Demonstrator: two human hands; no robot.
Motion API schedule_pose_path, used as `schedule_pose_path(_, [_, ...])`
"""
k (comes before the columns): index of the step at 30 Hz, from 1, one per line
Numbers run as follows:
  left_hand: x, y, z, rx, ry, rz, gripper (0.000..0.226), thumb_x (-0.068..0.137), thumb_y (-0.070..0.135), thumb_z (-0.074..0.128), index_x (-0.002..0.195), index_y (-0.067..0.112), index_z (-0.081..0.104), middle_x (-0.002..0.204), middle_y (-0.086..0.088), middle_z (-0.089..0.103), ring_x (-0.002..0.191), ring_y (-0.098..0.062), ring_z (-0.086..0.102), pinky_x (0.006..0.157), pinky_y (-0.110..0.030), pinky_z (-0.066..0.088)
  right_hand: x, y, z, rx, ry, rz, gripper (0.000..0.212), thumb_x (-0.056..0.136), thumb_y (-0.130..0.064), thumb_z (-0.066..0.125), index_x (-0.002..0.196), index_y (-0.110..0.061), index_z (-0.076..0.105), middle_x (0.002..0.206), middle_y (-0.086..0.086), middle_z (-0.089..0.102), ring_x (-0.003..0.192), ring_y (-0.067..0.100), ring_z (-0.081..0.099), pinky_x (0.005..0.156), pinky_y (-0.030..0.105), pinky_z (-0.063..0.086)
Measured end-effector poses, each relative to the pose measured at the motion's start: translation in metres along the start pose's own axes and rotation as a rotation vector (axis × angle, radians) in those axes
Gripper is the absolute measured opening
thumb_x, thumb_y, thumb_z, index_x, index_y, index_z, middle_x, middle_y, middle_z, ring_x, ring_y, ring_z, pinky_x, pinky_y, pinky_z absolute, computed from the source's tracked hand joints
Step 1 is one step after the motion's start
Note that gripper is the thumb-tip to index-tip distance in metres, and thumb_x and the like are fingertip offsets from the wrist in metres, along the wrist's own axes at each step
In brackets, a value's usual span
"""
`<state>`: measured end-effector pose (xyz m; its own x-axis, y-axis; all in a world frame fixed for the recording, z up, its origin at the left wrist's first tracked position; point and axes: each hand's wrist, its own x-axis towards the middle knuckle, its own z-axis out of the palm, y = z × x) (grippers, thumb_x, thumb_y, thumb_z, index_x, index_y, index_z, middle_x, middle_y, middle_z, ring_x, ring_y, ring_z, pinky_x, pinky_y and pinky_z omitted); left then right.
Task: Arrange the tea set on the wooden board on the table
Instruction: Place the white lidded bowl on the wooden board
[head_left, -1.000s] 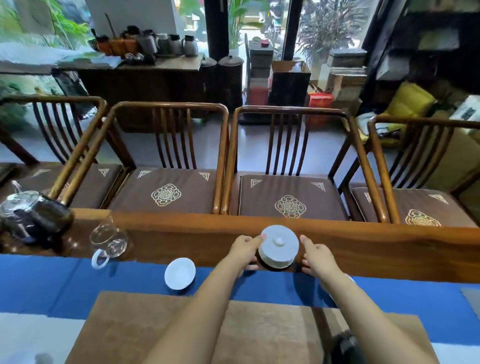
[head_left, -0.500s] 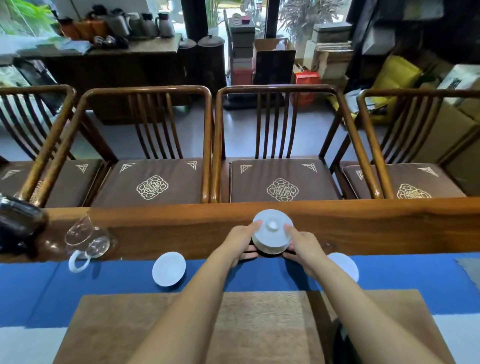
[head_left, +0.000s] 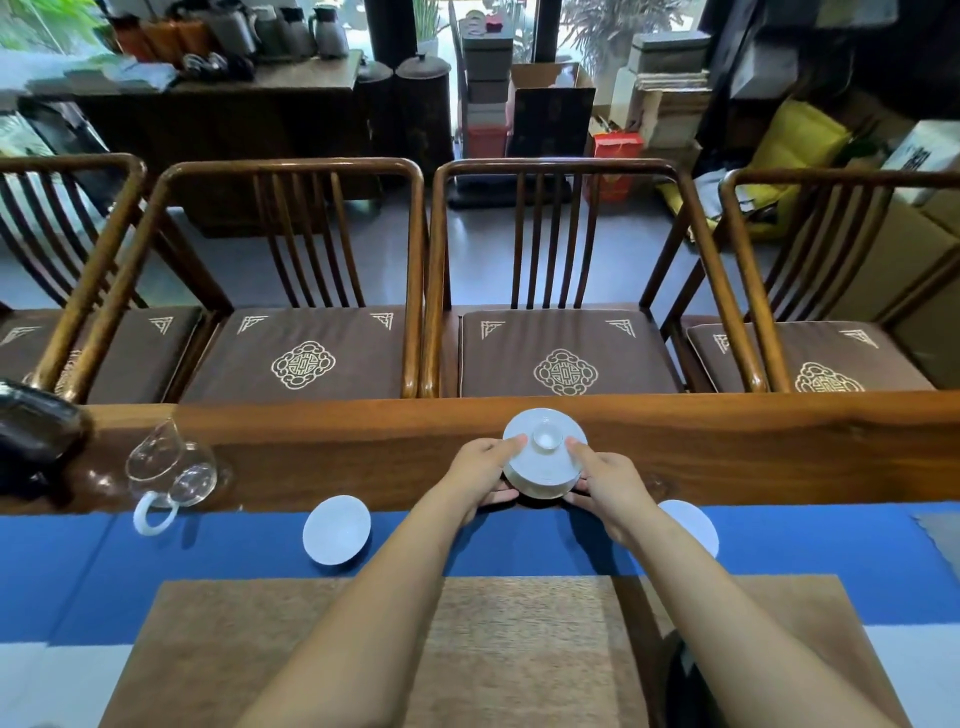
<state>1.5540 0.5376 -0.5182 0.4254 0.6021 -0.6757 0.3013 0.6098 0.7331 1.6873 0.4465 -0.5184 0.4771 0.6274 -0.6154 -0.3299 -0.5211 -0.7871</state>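
A white lidded tea bowl (head_left: 543, 457) sits over the far strip of the table, gripped from both sides. My left hand (head_left: 480, 470) holds its left side and my right hand (head_left: 608, 480) holds its right side, thumbs on the lid. A small white cup (head_left: 336, 529) rests on the blue cloth to the left. Another white cup (head_left: 693, 525) lies to the right, partly hidden by my right forearm. The wooden board (head_left: 260, 649) lies in front, under my arms. A glass pitcher (head_left: 171, 470) with a white handle stands at the far left.
A dark teapot (head_left: 36, 441) sits at the left edge of the table. The blue cloth (head_left: 831, 540) runs across the table. Several wooden chairs (head_left: 311, 332) with brown cushions line the far side. A dark object (head_left: 691, 680) lies on the board's right part.
Both hands closed tighter on the lidded bowl, thumbs now on its lid. The view tilted down and shifted, so the right cup came into sight.
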Motion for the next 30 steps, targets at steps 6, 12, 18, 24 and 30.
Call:
schedule_pose_path(6, [-0.023, 0.007, -0.008, -0.004, 0.017, 0.088, 0.047, 0.085, 0.043, 0.063, 0.119, 0.011, 0.058, 0.127, -0.008, 0.061, 0.114, -0.025, 0.061, 0.069, -0.026, 0.06, -0.025, -0.012, 0.002, 0.034, -0.041, -0.063, 0.049, 0.091, -0.04, 0.057, 0.11, 0.005, 0.06, 0.115, 0.015, 0.068, 0.108, 0.027, 0.065, 0.075, 0.03, 0.055])
schedule_pose_path(12, [-0.077, -0.005, -0.016, 0.026, 0.025, 0.124, 0.048, 0.085, 0.044, 0.063, 0.121, 0.013, 0.057, 0.126, -0.006, 0.059, 0.116, -0.024, 0.057, 0.072, -0.027, 0.058, -0.077, -0.006, 0.003, 0.035, -0.087, -0.073, 0.038, 0.092, -0.038, 0.056, 0.101, -0.002, 0.062, 0.116, 0.013, 0.067, 0.108, 0.026, 0.062, 0.077, 0.032, 0.053])
schedule_pose_path(18, [-0.123, -0.034, -0.005, 0.126, 0.08, 0.124, 0.039, 0.085, 0.045, 0.063, 0.109, 0.015, 0.061, 0.112, -0.002, 0.057, 0.099, -0.015, 0.059, 0.076, -0.029, 0.058, -0.132, 0.017, -0.008, -0.027, -0.039, -0.002, 0.036, 0.093, -0.037, 0.055, 0.095, -0.002, 0.064, 0.123, 0.032, 0.058, 0.117, 0.048, 0.053, 0.101, 0.057, 0.045])
schedule_pose_path(24, [-0.148, -0.069, 0.003, 0.104, 0.106, 0.056, 0.039, 0.087, 0.039, 0.063, 0.113, 0.011, 0.06, 0.122, -0.009, 0.06, 0.108, -0.02, 0.061, 0.072, -0.028, 0.058, -0.161, 0.049, -0.015, 0.048, -0.07, 0.04, 0.047, 0.095, -0.028, 0.054, 0.119, 0.012, 0.053, 0.099, 0.015, 0.066, 0.08, 0.018, 0.064, 0.058, 0.023, 0.052])
schedule_pose_path(30, [-0.162, -0.09, -0.001, 0.033, 0.083, 0.033, 0.02, 0.09, 0.036, 0.06, 0.101, 0.02, 0.062, 0.114, -0.008, 0.066, 0.1, -0.02, 0.063, 0.068, -0.025, 0.055, -0.162, 0.074, -0.009, 0.064, -0.088, 0.061, 0.044, 0.093, -0.031, 0.056, 0.119, 0.005, 0.055, 0.113, 0.018, 0.068, 0.099, 0.025, 0.067, 0.06, 0.026, 0.053])
